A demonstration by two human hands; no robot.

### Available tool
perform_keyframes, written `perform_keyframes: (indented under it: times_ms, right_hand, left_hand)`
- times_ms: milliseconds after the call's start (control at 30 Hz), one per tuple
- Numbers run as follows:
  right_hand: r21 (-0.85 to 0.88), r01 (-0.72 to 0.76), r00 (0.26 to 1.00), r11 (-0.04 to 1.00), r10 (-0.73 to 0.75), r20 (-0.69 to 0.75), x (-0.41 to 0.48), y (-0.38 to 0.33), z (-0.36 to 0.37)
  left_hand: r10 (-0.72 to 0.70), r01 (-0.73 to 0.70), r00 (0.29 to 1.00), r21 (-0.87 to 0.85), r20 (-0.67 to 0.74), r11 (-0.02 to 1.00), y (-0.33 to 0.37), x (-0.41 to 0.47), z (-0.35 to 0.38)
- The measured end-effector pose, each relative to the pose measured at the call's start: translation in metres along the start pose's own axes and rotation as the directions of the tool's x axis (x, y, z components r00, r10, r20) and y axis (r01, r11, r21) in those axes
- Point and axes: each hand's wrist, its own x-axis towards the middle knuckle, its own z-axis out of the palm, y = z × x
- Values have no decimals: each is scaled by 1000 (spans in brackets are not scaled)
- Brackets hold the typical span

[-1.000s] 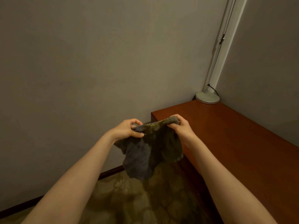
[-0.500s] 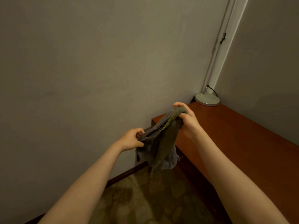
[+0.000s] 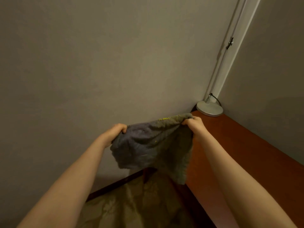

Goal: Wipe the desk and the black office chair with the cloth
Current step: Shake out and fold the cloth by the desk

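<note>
A crumpled grey-green terry cloth [image 3: 153,145] hangs in the air beside the left edge of the reddish-brown wooden counter [image 3: 246,153]. The left grip [image 3: 113,134] and right grip [image 3: 193,127] each clamp a top corner, fingers curled into the fabric.

Up and to the right of the grip I see a round silver lamp base [image 3: 209,109] tucked into the corner, with a thin black cable [image 3: 218,101] curving behind it. A white strip [image 3: 230,63] climbs the corner from just behind that base, carrying a small dark fitting [image 3: 229,44] higher up. Behind and above the grip I get only grey wall [image 3: 98,63]. Below it lies an olive patterned carpet [image 3: 131,209], and a dark baseboard [image 3: 115,185] runs along the foot of the wall.
</note>
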Motion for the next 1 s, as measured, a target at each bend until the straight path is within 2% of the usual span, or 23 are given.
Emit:
perform_keyframes:
  times_ms: [67,100,167,233,333,467,533,600,633,733,800,833,900,967,1000]
  right_hand:
    - [-32,-143,989,989,144,21,12,6,-5]
    - [-43,-199,978,979,201,62,15,6,-5]
    - [-19,-273,947,962,272,169,20,6,3]
    - [83,-303,932,949,277,234,21,2,19]
    - [185,-261,947,947,215,239,20,-7,52]
    - [208,-77,960,975,16,280,6,-29,97]
    - [193,-5,946,981,-59,320,3,-39,110]
    - [153,43,920,987,-99,379,2,-45,113]
    - [149,60,895,987,-119,429,4,-46,111]
    - [107,151,813,983,-185,552,8,-43,108]
    - [45,252,861,967,-245,445,8,-44,111]
    - [81,258,893,963,-269,359,9,-45,114]
    - [211,203,933,956,-254,255,13,-50,117]
    - [272,142,947,952,-211,243,12,-60,116]
    - [308,126,948,943,-206,243,11,-64,114]
  left_hand:
    - [-134,144,989,-285,56,948,12,0,5]
    - [-164,175,985,-360,61,916,15,2,6]
    - [-211,219,975,-440,68,871,22,9,10]
    - [-231,240,970,-484,80,841,28,14,16]
    - [-178,208,978,-560,109,802,45,19,28]
    - [-76,119,992,-525,103,842,73,20,44]
    - [-33,59,997,-457,65,888,82,23,46]
    - [-5,20,999,-474,34,880,88,24,38]
    - [2,31,998,-520,63,853,92,24,30]
    - [47,130,962,-602,270,788,99,23,6]
    - [56,143,927,-489,370,861,103,22,-7]
    - [51,106,931,-403,360,909,104,23,-12]
    - [93,-30,972,-277,218,961,100,32,-23]
    - [121,-111,992,-179,47,978,87,47,-35]
    - [109,-104,994,-144,27,984,77,54,-41]
